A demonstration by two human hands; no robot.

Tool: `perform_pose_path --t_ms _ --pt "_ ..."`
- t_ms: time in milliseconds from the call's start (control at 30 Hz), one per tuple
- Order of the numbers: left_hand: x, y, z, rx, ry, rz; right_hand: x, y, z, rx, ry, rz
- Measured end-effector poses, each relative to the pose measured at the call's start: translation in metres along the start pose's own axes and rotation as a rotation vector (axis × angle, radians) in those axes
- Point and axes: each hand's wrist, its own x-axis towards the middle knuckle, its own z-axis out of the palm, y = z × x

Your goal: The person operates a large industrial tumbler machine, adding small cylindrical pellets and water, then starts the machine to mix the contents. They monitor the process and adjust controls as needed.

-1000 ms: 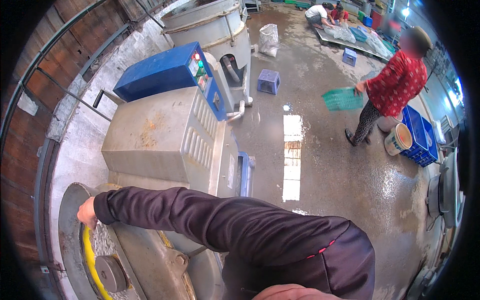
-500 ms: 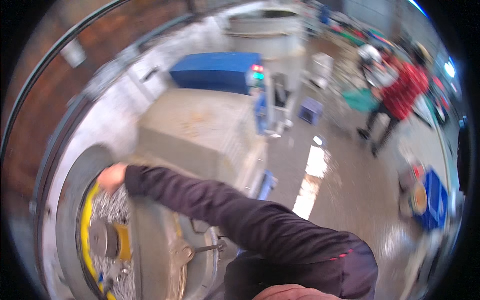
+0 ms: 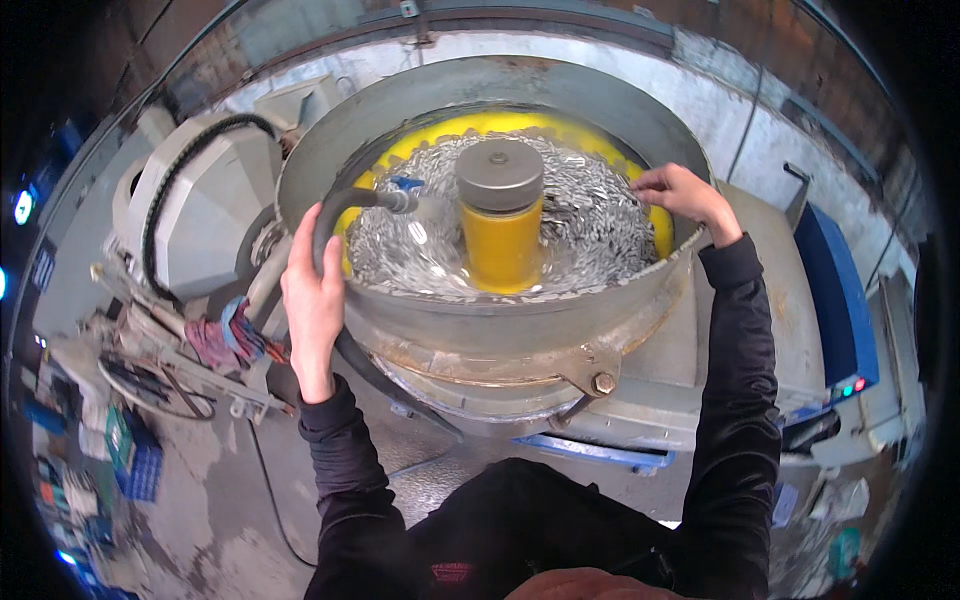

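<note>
Left hand lies on the black hose at the bowl's left rim, thumb and fingers straddling it; can't tell how firmly it closes. Hose arches over the rim, blue-handled valve near its end. Probably bendy, slick if wet; best hold is just behind the valve. Small metal pieces lie in the yellow-lined bowl around the central column: likely hard, light singly, slippery; pinch by the edges. Right hand is over the bowl's right side, fingertips narrow; can't tell if they pinch a piece.
</note>
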Motion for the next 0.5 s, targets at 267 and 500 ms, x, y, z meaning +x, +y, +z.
perform_pose_path --t_ms 267,500 --pt "-0.0033 -0.0022 0.0022 -0.001 0.050 0.012 0.0002 0.0056 -0.0011 0.134 -0.077 -0.046" --pt "-0.0028 0.0001 0.0027 -0.006 0.060 0.029 -0.0030 -0.0012 -0.0013 0.083 0.007 -0.040"
